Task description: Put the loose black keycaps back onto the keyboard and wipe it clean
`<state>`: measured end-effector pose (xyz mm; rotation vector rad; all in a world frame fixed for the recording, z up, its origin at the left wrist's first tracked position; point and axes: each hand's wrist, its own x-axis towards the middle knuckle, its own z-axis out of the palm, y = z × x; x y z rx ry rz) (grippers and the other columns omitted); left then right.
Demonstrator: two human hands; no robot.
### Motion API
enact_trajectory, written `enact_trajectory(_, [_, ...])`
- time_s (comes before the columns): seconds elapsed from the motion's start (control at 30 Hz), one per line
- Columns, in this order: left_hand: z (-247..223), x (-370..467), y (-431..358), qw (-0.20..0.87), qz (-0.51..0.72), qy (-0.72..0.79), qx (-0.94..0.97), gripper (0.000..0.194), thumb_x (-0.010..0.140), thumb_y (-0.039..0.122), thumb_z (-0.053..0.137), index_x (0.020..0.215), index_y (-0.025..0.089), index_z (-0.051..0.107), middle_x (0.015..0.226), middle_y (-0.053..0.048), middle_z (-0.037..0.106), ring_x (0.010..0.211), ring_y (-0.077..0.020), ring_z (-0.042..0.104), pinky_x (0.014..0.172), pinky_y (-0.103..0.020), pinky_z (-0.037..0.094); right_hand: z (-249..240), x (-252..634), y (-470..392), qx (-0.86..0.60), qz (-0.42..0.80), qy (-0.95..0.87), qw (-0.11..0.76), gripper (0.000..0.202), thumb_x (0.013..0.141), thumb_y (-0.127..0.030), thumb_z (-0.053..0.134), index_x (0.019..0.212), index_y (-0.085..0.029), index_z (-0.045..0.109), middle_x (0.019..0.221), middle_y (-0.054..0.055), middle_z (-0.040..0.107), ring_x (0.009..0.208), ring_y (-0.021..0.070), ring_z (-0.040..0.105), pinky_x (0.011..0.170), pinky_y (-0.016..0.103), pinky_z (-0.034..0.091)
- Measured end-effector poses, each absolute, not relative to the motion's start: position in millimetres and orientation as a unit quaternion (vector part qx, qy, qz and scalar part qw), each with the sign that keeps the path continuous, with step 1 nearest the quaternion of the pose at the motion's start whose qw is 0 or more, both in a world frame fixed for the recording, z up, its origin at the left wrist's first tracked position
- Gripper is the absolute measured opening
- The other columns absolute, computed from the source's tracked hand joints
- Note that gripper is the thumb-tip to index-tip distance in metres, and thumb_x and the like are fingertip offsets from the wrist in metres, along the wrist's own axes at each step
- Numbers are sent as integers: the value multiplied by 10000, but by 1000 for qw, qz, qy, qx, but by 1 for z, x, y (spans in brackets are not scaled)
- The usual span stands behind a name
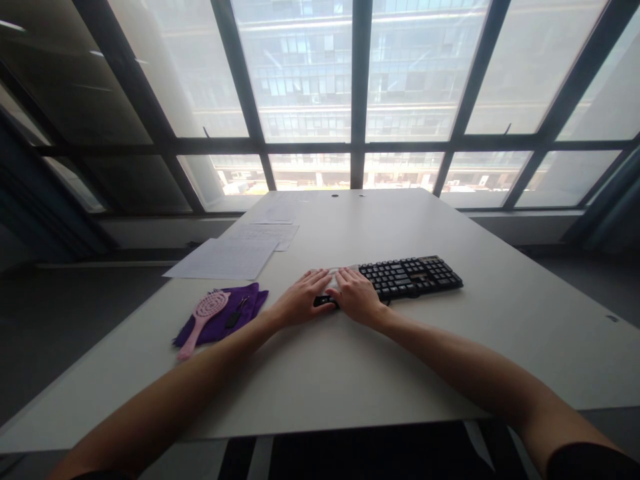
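Observation:
A black keyboard [407, 275] lies on the white table, its left end under my hands. Between it and my fingers is a thin white cloth or tissue [332, 283], mostly hidden. My left hand [301, 297] rests flat on the cloth at the keyboard's left end, fingers stretched out. Close beside it, my right hand [358, 295] also lies flat on the cloth, with its fingers extended and pointing away from me. The thumbs are near each other at the keyboard's front edge. Neither hand grips anything.
Left of my hands, a pink hairbrush [210, 307] and a small dark object with a metal part [235, 315] lie on a folded purple cloth [253, 297]. Printed papers [225, 259] are spread farther back on the white table [345, 380]. Large windows [310, 73] stand behind.

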<state>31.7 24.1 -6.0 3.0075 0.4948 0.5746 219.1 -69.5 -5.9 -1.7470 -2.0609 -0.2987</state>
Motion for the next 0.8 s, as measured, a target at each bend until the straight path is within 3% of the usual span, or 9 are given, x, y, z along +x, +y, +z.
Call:
enact_trajectory(0.5, [-1,34,18,53,215,153,963,763,915,503,677,1570,256,373,1551,-127,487,1438,-321,456,1215,-545,351,-1,213,-61,-606,-103,-760,211,590,1058,-515,389,1383,-60,577,1413,218,597,1377,290,489,1168,435,338])
enact_trajectory(0.8, [-1,33,19,51,207,155,965,755,922,507,665,1564,237,375,1550,-136,485,1439,-324,450,1219,-544,340,-2,214,-62,-599,-102,-763,221,600,1061,-532,367,1354,-54,583,1369,211,623,1343,281,509,1147,421,352])
